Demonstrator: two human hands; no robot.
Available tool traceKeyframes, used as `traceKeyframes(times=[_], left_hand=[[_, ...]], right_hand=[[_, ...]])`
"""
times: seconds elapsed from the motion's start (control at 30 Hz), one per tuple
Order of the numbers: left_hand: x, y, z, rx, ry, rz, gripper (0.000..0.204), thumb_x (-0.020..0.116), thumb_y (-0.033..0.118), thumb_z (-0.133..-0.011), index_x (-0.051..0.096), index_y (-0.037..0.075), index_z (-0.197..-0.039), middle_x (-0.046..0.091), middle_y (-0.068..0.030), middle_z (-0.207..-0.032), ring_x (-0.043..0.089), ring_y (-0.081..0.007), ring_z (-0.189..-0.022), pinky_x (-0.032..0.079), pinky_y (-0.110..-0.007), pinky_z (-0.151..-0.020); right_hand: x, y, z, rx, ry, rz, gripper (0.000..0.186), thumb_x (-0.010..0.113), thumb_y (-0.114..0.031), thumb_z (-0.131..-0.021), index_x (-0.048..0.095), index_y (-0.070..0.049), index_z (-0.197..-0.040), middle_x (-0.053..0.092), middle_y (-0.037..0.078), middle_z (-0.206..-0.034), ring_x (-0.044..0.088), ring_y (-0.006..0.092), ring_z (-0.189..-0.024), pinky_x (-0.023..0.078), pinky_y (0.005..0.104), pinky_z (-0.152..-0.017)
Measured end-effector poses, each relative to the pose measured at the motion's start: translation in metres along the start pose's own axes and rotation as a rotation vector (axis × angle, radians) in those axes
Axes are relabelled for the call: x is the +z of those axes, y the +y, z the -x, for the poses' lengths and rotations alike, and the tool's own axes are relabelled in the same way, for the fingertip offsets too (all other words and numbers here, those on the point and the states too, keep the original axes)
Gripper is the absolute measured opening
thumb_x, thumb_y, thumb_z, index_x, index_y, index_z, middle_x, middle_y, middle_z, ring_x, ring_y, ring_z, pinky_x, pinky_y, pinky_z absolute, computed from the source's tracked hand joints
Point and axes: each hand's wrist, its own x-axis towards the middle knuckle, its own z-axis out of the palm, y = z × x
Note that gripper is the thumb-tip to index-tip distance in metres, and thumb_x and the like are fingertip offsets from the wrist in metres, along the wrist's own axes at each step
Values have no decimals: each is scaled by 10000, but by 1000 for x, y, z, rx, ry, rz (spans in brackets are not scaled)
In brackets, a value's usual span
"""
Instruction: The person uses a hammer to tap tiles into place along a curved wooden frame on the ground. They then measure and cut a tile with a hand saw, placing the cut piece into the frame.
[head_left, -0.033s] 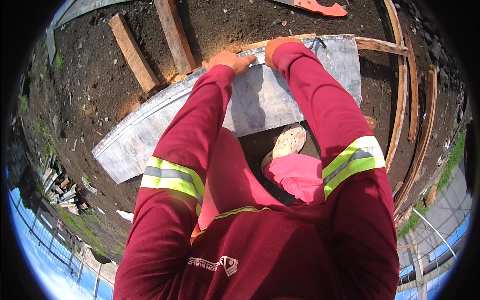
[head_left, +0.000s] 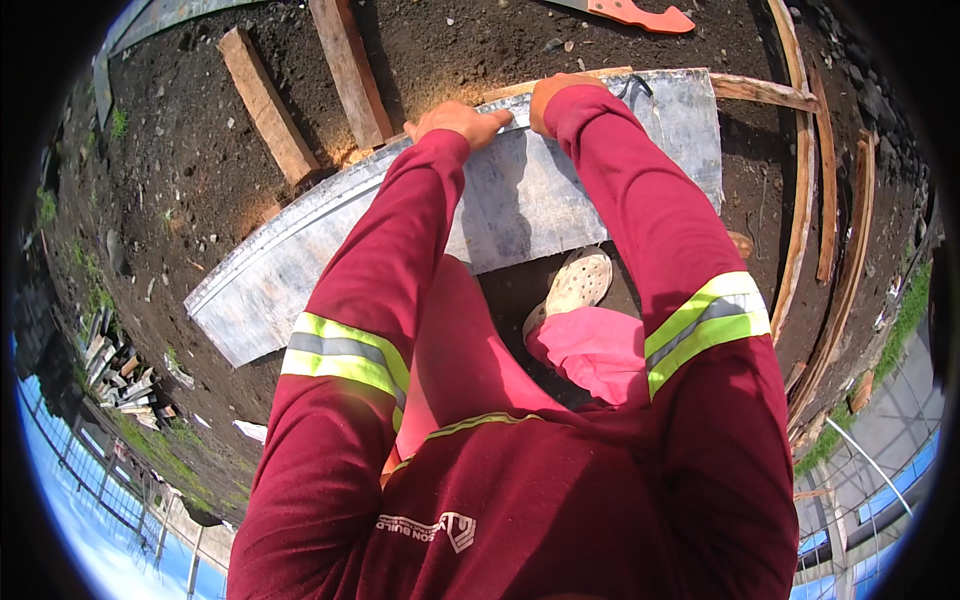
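A long grey sheet (head_left: 300,260), apparently metal, lies across the ground in front of me, with a raised strip along its far edge. My left hand (head_left: 458,124) is closed over that edge near the middle, its thumb stretched right along the strip and its fingertips hidden beyond the edge. Close beside it, my right hand (head_left: 558,97) is closed on the same edge, with most of its fingers out of sight behind the wrist and sleeve. A dark bent loop (head_left: 637,88) sits on the sheet's far edge, right of my right hand.
Two wooden pieces, a short one (head_left: 268,108) and a longer one (head_left: 350,75), lie beyond the sheet on dark soil. An orange-handled saw (head_left: 640,14) rests at the far side. Long timber strips (head_left: 803,190) run along the right. My shoe (head_left: 583,278) is by the near edge.
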Motion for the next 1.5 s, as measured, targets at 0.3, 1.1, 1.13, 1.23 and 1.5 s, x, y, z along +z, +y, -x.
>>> traceKeyframes(times=[0.3, 1.1, 1.13, 1.23, 1.5], left_hand=[[-2, 1, 4, -10, 18, 9, 792, 514, 669, -674, 587, 36, -1144, 533, -158, -1226, 471, -305, -1170, 224, -490, -1020], [-6, -1, 2, 26, -2, -17, 794, 519, 667, -673, 597, 15, -1120, 565, -175, -1173, 515, -318, -1121, 312, -462, -969], [-6, -1, 3, 25, -13, -5, 796, 519, 669, -673, 597, 15, -1119, 565, -175, -1172, 516, -318, -1120, 309, -464, -970], [-8, 0, 7, 37, -17, 13, 802, 519, 676, -674, 597, 12, -1118, 567, -176, -1169, 514, -319, -1121, 300, -471, -974], [-8, 0, 9, 9, -17, -2, 789, 504, 662, -693, 585, 12, -1133, 547, -167, -1202, 487, -316, -1155, 230, -495, -1018]], right_hand=[[-1, -2, 1, 25, -15, 22, 313, 495, -207, -837, 621, -140, -1116, 592, 74, -1160, 579, 259, -1054, 473, 409, -845], [75, -81, 56, -602, -299, -168, 480, 588, -420, -752, 619, -53, -1061, 615, 156, -1064, 579, 324, -991, 455, 399, -833], [76, -77, 57, -606, -252, -142, 490, 593, -421, -747, 616, -45, -1061, 617, 157, -1059, 579, 330, -988, 454, 398, -835], [76, -52, 55, -675, -169, -304, 517, 640, -434, -713, 610, -35, -1041, 628, 173, -1010, 586, 342, -962, 460, 389, -824], [90, 104, 106, -565, -200, -416, 455, 714, -398, -679, 563, -55, -937, 611, 166, -781, 598, 345, -797, 454, 398, -686]])
